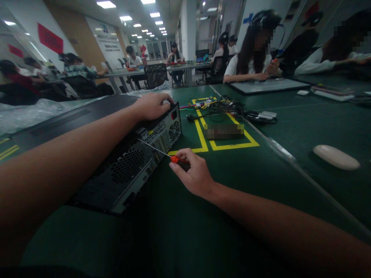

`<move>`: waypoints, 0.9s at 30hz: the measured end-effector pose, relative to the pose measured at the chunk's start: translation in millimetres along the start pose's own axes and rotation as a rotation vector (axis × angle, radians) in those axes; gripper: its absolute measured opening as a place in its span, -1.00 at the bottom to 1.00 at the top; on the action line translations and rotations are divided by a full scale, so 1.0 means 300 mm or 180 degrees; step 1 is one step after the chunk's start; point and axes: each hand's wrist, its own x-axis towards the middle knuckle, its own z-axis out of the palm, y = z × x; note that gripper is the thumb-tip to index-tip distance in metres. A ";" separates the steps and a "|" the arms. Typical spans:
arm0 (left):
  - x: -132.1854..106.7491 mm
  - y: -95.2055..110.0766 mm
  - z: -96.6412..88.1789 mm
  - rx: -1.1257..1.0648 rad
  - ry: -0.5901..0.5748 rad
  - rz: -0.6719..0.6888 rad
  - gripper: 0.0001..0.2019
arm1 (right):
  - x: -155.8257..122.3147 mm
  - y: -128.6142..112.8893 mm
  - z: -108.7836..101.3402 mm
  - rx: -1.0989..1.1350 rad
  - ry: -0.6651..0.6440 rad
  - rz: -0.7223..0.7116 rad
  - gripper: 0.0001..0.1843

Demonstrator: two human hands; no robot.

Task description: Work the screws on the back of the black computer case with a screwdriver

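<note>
A black desktop computer case [95,110] lies on its side on the green table, its rear panel [129,166] facing me. My left hand [152,106] rests over the top near the far rear corner, fingers bent and closed on the edge. In my right hand [194,170] is a screwdriver [174,158] with a red and black handle, my fingers wrapped round it. Its thin shaft points up and left, and the tip meets the rear panel near the upper edge. Whether it sits in a screw is too small to tell.
A bundle of cables [228,106] lies beyond yellow tape [203,135] on the table. A blurred dark block [224,131] sits inside the tape. An oval beige object [336,157] is at right. Clear plastic wrap [26,116] lies left. A person [255,58] works across the table.
</note>
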 end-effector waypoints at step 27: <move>-0.019 0.025 -0.010 0.0211 -0.0158 -0.0010 -0.39 | -0.004 0.005 0.004 -0.0145 0.0004 -0.0099 -0.74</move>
